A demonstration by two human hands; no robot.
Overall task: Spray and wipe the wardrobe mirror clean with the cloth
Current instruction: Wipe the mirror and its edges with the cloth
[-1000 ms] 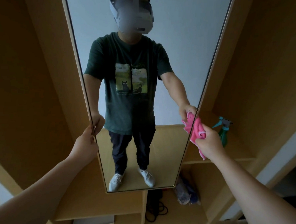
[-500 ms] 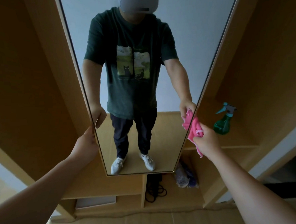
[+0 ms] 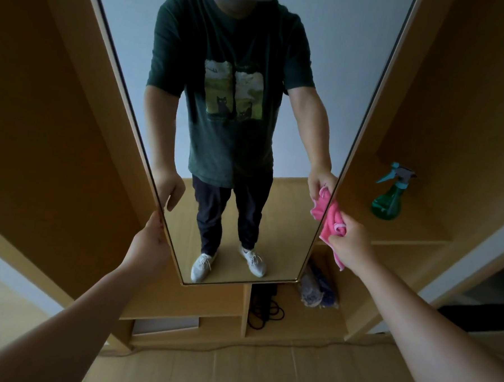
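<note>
- Our right hand (image 3: pixel 351 245) bunches the pink cloth (image 3: pixel 332 221) against the mirror (image 3: pixel 272 221) at its right edge; left hand (image 3: pixel 150 244) pinches the left edge.
- Spray bottle (image 3: pixel 389 198) rests on the shelf (image 3: pixel 418 231) (spraying likely finished); we judge wiping well underway.

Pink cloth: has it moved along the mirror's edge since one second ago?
Yes. The pink cloth, in the right hand, has slid down the right edge of the mirror, closer to its bottom corner and now level with the shelf.
</note>
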